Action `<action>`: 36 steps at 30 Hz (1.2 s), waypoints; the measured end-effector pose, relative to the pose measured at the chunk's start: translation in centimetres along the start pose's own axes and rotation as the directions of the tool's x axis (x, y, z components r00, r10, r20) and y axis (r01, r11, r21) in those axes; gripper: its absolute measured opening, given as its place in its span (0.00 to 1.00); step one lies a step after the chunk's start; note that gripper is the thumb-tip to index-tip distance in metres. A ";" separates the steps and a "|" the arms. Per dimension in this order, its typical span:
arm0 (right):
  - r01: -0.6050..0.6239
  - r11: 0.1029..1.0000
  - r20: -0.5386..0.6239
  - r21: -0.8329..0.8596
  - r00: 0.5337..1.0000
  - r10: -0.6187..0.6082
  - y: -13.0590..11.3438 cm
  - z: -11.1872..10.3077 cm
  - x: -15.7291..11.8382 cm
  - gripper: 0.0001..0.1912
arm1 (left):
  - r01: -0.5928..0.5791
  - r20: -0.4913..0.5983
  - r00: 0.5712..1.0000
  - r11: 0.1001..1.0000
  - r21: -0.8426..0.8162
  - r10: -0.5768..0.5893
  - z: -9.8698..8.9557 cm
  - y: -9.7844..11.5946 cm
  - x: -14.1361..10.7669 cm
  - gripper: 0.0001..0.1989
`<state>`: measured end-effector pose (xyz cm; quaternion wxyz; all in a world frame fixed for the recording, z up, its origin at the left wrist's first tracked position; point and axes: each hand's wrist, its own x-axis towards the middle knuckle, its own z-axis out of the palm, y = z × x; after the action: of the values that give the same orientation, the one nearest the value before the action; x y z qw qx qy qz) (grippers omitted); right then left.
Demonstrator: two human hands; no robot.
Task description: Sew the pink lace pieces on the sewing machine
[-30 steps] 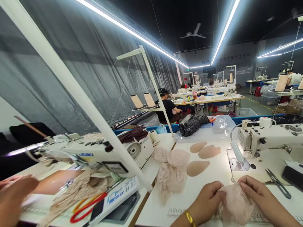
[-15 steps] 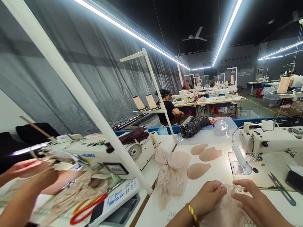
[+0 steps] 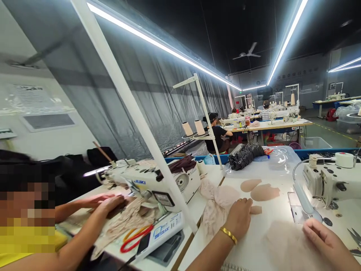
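My left hand (image 3: 239,218), with a gold bracelet on its wrist, reaches to a beige fabric piece (image 3: 256,210) on the white tabletop. Its fingers curl down together over that piece and cover most of it; the fingertips are hidden. Two more beige pieces (image 3: 265,192), rounded with a pointed end, lie just beyond. Beside this hand rests a pale pink lace garment part (image 3: 214,214). Low on the right, my right hand (image 3: 324,239) is closed on the edge of a sheer pale pink fabric (image 3: 284,242), blurred, spread over the tabletop.
A white sewing machine (image 3: 329,184) stands at right, with tweezers-like snips (image 3: 354,238) near it. A clear plastic lid (image 3: 276,162) carries a black plastic bundle (image 3: 245,156). At left a co-worker's hands (image 3: 109,203) work at another machine (image 3: 149,184); red-handled scissors (image 3: 137,239) lie there. A white pole (image 3: 132,109) crosses between.
My left hand has let go of the sheer fabric and moved left to the beige piece. The right hand has moved right with the fabric. The view has swung left.
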<state>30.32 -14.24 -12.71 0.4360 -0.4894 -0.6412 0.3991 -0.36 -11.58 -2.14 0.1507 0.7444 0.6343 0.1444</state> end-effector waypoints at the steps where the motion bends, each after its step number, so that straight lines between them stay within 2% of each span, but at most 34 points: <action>1: 0.008 1.000 0.003 0.007 1.000 -0.008 -0.2 0.0 0.0 0.30 | 0.007 -0.019 1.000 1.000 -0.018 -0.007 -0.1 0.1 0.0 0.16; 4: 0.014 1.000 0.004 0.027 1.000 -0.014 -1.4 -0.1 0.0 0.29 | -0.016 -0.019 1.000 0.991 -0.135 0.013 -0.4 1.8 -0.4 0.09; 6: 0.011 0.999 0.006 0.032 1.000 -0.011 -2.1 -0.2 0.1 0.31 | -0.061 0.058 0.995 0.970 -0.236 0.076 -0.1 3.7 -0.9 0.07; 9: 0.019 0.999 0.012 0.034 1.000 -0.020 -2.8 -0.5 0.1 0.35 | -0.115 0.161 0.971 0.936 -0.333 0.177 1.2 6.4 -1.7 0.11; 12: 0.038 0.999 0.013 0.031 0.999 -0.039 -3.4 -0.5 -0.5 0.37 | -0.121 0.179 0.965 0.930 -0.347 0.192 3.1 8.1 -2.2 0.08; 16: 0.076 0.997 0.033 0.023 0.997 -0.076 -4.0 -0.2 -1.4 0.32 | -0.132 0.148 0.972 0.945 -0.298 0.182 5.1 8.8 -2.3 0.05; 18: 0.099 0.995 0.040 0.013 0.994 -0.099 -4.1 0.0 -1.8 0.30 | -0.254 0.039 0.961 0.928 -0.273 0.274 5.5 8.8 -2.3 0.19; 19: 0.117 0.993 0.055 0.008 0.992 -0.118 -4.1 0.0 -2.0 0.30 | -0.338 -0.020 0.938 0.897 -0.283 0.347 5.5 8.8 -2.2 0.28; 20: 0.137 0.991 0.078 0.004 0.987 -0.137 -4.1 -0.1 -2.1 0.28 | -0.406 -0.049 0.909 0.855 -0.323 0.414 5.4 8.6 -2.1 0.36; 21: 0.155 0.988 0.107 -0.001 0.982 -0.154 -4.1 -0.3 -2.3 0.27 | -0.439 -0.027 0.884 0.810 -0.389 0.466 5.2 8.3 -1.9 0.40; 22: 0.166 0.986 0.131 -0.010 0.978 -0.163 -4.1 -0.6 -2.4 0.25 | -0.418 0.047 0.868 0.778 -0.469 0.494 4.9 8.0 -1.8 0.41; 24: 0.166 0.986 0.150 -0.029 0.976 -0.160 -3.9 -1.4 -2.5 0.23 | -0.238 0.310 0.824 0.786 -0.570 0.475 4.0 7.1 -1.6 0.29; 25: 0.159 0.986 0.136 -0.041 0.979 -0.152 -3.8 -1.8 -2.6 0.22 | -0.140 0.442 0.781 0.814 -0.563 0.441 3.6 6.6 -1.5 0.22; 26: 0.153 0.987 0.105 -0.058 0.984 -0.146 -3.7 -2.1 -2.6 0.22 | -0.088 0.530 0.749 0.853 -0.514 0.397 3.1 6.2 -1.4 0.17; 27: 0.150 0.986 0.067 -0.078 0.987 -0.145 -3.6 -2.3 -2.7 0.22 | -0.083 0.567 0.746 0.892 -0.444 0.351 2.6 5.9 -1.4 0.16; 28: 0.149 0.983 0.018 -0.104 0.989 -0.148 -3.6 -2.3 -2.8 0.21 | -0.110 0.553 0.774 0.925 -0.364 0.309 2.2 5.6 -1.3 0.16; 29: 0.156 0.979 -0.040 -0.134 0.986 -0.163 -3.7 -2.0 -2.8 0.19 | -0.153 0.492 0.825 0.949 -0.276 0.277 1.7 5.4 -1.2 0.14; 31: 0.208 0.957 -0.152 -0.202 0.959 -0.240 -3.8 -1.2 -2.7 0.15 | -0.235 0.265 0.931 0.967 -0.095 0.252 0.7 5.2 -1.1 0.06; 32: 0.259 0.937 -0.178 -0.232 0.936 -0.303 -3.9 -0.6 -2.6 0.13 | -0.253 0.156 0.955 0.967 -0.030 0.254 0.2 5.0 -1.0 0.03; 34: 0.389 0.868 -0.141 -0.308 0.884 -0.446 -3.9 0.2 -1.9 0.10 | -0.265 0.013 0.964 0.963 0.055 0.264 -0.4 4.5 -1.0 0.13; 36: 0.499 0.773 0.015 -0.392 0.843 -0.537 -3.4 0.3 -0.9 0.12 | -0.314 -0.050 0.945 0.938 0.148 0.324 -0.5 3.7 -1.3 0.17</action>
<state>29.24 -15.86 -9.79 0.4562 -0.3876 -0.7939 0.1066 2.59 -13.37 -0.17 0.0499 0.8402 0.5188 0.1499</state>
